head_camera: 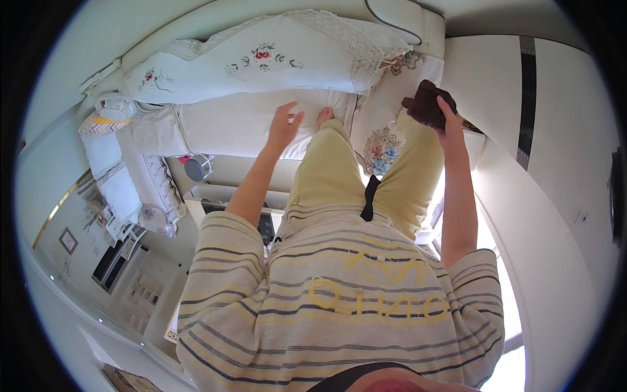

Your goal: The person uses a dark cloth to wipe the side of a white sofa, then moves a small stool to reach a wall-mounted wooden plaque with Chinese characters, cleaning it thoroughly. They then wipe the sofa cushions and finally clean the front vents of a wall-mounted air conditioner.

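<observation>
My right hand [447, 122] grips a crumpled dark brown cloth [431, 104], held up over the right end of a pale sofa. My left hand [285, 125] hovers empty above the sofa seat [225, 122], its fingers apart and slightly curled. A bare foot [325, 115] rests on that seat, between my two hands in the view. Along the sofa back lies a white lace-edged cover [196, 73] with embroidered red flowers. Below the brown cloth, a flower-patterned seat cover [381, 147] shows beside my leg. My other foot is hidden.
A tall white panel with a dark vertical strip [527, 98] stands close on the right. Behind my left arm are a low table [196, 203] and a round grey-topped stool [195, 169]. Cushions [117, 193] line the sofa's left arm.
</observation>
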The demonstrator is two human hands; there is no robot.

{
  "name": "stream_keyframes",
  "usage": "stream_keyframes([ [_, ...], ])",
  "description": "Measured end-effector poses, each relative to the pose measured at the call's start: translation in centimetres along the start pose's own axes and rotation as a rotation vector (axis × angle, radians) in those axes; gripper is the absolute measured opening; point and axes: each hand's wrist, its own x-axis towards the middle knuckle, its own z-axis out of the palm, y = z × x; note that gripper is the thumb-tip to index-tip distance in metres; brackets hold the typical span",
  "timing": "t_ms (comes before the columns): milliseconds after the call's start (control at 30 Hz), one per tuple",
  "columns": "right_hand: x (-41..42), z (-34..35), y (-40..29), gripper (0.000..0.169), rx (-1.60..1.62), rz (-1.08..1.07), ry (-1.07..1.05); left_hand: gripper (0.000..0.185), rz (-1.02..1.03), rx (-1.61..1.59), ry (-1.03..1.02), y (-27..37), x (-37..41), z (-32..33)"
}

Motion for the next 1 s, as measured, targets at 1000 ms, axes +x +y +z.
stream_keyframes([
  [1000, 17.5, -11.6, 41.2, 0.049, -0.581, -0.073, 0.209, 0.035, -0.445, 0.063, 0.247, -61.5, -15.9, 0.6],
])
